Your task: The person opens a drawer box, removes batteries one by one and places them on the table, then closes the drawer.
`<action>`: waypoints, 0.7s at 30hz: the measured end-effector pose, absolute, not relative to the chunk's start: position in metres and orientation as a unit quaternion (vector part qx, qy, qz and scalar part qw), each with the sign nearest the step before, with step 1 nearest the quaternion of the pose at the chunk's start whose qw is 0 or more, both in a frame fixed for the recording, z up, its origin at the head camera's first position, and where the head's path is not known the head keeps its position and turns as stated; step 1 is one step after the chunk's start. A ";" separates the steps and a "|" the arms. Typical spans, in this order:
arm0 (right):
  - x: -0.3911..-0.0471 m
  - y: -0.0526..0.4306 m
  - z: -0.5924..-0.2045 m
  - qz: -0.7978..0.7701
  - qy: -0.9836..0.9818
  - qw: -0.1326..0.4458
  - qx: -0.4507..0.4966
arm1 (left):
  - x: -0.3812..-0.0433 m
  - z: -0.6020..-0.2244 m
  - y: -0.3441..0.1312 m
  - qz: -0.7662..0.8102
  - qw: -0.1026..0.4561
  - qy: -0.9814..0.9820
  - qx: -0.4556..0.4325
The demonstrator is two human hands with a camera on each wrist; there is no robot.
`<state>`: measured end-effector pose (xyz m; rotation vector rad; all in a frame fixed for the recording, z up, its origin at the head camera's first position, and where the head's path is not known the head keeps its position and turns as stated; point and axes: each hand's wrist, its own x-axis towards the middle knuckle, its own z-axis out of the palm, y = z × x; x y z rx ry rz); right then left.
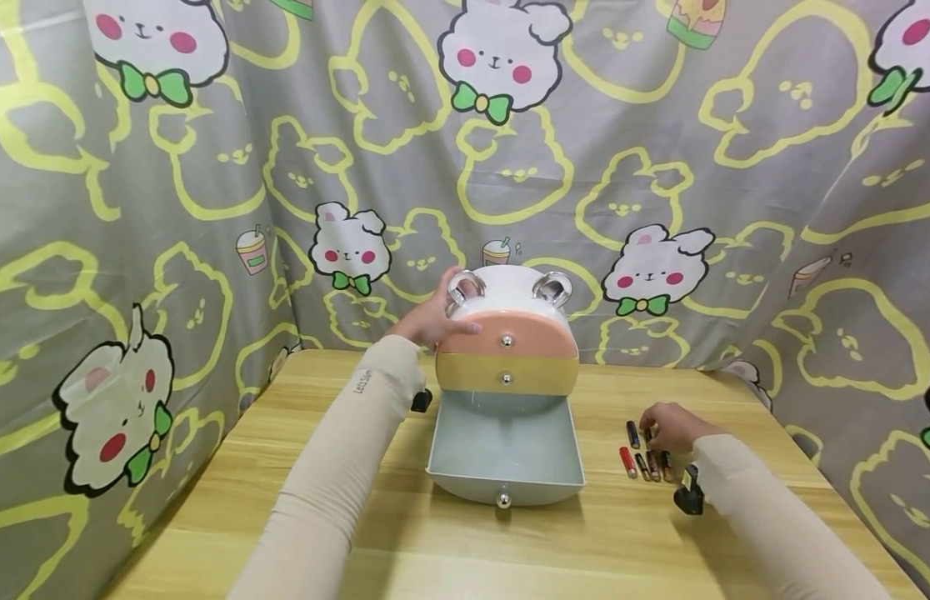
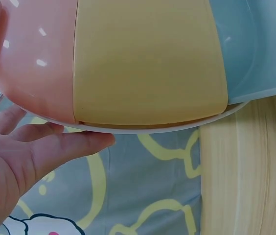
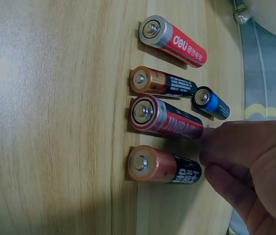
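Observation:
A small drawer cabinet [image 1: 507, 292] with a white shell and clear ear-shaped loops stands on the table. Its orange and yellow drawers are closed; the pale grey-green bottom drawer [image 1: 502, 442] is pulled out, nothing inside. My left hand [image 1: 433, 319] grips the cabinet's upper left side, thumb on the orange front [image 2: 35, 54], fingers along the side. At the right, my right hand [image 1: 675, 427] pinches a dark battery [image 1: 648, 434], hidden in the right wrist view. Close by lie a red battery [image 3: 174, 41], a blue-black battery [image 3: 212, 103], a red-and-black battery [image 3: 165, 117] and two copper-topped batteries [image 3: 162, 165].
The wooden table [image 1: 345, 542] runs to a grey patterned curtain [image 1: 405, 192] at the back and sides. Black wrist cameras [image 1: 688, 492] sit at both sleeves. The open drawer juts toward the table's front, left of the batteries.

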<state>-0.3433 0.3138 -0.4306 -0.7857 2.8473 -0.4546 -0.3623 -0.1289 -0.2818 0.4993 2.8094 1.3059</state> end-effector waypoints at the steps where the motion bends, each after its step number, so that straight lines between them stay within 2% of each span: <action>1: -0.344 0.314 -0.432 -0.150 0.950 0.076 -0.262 | -0.362 -0.282 -0.129 0.417 0.001 0.895 0.159; 14: -0.343 0.313 -0.436 -0.146 0.947 0.077 -0.275 | -0.362 -0.282 -0.129 0.415 0.000 0.897 0.150; 21: -0.330 0.304 -0.427 -0.156 0.954 0.042 -0.253 | -0.362 -0.282 -0.129 0.411 0.000 0.898 0.156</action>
